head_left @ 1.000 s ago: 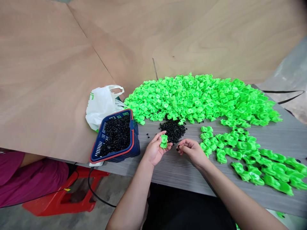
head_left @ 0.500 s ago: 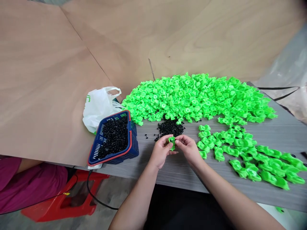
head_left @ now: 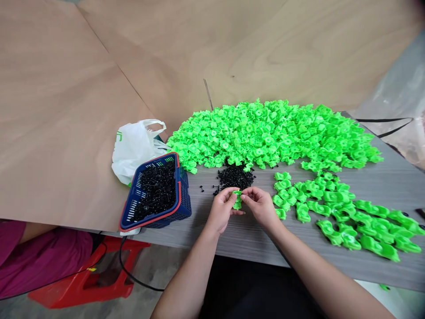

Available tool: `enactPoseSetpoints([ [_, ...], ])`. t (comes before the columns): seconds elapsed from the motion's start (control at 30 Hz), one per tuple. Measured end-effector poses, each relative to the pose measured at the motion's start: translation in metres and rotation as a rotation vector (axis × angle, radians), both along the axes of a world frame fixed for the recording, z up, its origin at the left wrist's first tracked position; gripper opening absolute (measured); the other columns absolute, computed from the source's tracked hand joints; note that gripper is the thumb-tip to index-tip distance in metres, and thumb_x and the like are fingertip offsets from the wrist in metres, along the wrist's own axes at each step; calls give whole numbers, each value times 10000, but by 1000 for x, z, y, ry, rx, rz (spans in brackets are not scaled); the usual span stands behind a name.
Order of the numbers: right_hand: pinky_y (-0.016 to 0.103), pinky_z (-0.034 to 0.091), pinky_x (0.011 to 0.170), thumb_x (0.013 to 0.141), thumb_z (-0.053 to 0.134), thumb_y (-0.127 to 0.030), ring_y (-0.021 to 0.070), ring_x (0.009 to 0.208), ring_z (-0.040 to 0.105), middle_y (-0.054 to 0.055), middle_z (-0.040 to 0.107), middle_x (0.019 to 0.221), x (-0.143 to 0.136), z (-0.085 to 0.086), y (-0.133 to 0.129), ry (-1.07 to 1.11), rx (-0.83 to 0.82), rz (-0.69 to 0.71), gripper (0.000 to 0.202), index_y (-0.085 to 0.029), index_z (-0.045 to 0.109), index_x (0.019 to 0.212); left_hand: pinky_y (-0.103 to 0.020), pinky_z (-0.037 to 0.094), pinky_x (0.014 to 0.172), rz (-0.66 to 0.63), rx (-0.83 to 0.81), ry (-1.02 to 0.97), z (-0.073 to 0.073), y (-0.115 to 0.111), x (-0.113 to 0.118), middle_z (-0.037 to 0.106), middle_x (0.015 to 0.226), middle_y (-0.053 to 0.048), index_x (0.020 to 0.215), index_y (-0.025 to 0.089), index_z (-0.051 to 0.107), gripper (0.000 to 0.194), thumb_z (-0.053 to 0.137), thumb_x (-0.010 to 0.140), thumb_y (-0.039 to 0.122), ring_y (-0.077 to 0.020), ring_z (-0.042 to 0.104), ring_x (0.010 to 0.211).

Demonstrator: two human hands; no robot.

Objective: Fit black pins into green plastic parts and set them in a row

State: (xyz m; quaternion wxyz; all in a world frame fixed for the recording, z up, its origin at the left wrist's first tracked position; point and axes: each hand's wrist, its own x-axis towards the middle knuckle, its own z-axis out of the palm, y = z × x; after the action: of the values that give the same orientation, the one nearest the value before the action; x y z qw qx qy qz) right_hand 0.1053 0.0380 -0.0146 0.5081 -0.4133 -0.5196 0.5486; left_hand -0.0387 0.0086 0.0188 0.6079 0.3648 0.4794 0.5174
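Observation:
A small bright green plastic part (head_left: 237,201) is held between both hands at the table's front. My left hand (head_left: 222,208) grips its left side with thumb and fingers. My right hand (head_left: 258,202) pinches at its upper right; whether a black piece is between those fingertips is too small to tell. Just beyond my hands lies a small heap of black pieces (head_left: 236,176). Behind that spreads a large pile of green parts (head_left: 272,133). More green parts (head_left: 341,199) lie in loose rows to the right, some with black pieces showing.
A blue basket with a red rim (head_left: 179,199) holds many black pieces at the left table edge. Behind it sits a white plastic bag (head_left: 134,148). A person in magenta clothing (head_left: 63,257) is beside a red stool (head_left: 79,283) at lower left. A wooden panel (head_left: 232,53) stands behind.
The green part has turned slightly between my fingers, and its dark opening no longer shows. Both hands stay in nearly the same place; the view has shifted very slightly.

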Motion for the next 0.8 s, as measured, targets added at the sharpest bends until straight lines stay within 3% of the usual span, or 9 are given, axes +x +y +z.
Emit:
enactPoseSetpoints([
  [0.33,298,483,611,805,715,-431,176,668,585,33,671,782,-4,-7,-7,-33,61,-45,233,-219,668,889,-224,537,541,51,59,124,-11,3,2,669,1032,-97,1065,185,699,344,693,816,422,-157,612,769],
  [0.6,297,511,624,758,753,-445,172,682,604,29,663,796,-5,-3,-6,69,-9,-40,306,-221,644,936,-252,551,574,95,109,148,-9,2,6,696,1023,-104,1036,187,726,312,724,793,383,-188,632,799],
  [0.8,305,509,622,740,763,-424,170,658,605,35,687,775,-2,0,-4,71,-42,13,280,-202,694,896,-241,534,532,51,163,227,-7,0,4,689,995,-88,1041,194,714,275,672,836,373,-179,619,751],
])
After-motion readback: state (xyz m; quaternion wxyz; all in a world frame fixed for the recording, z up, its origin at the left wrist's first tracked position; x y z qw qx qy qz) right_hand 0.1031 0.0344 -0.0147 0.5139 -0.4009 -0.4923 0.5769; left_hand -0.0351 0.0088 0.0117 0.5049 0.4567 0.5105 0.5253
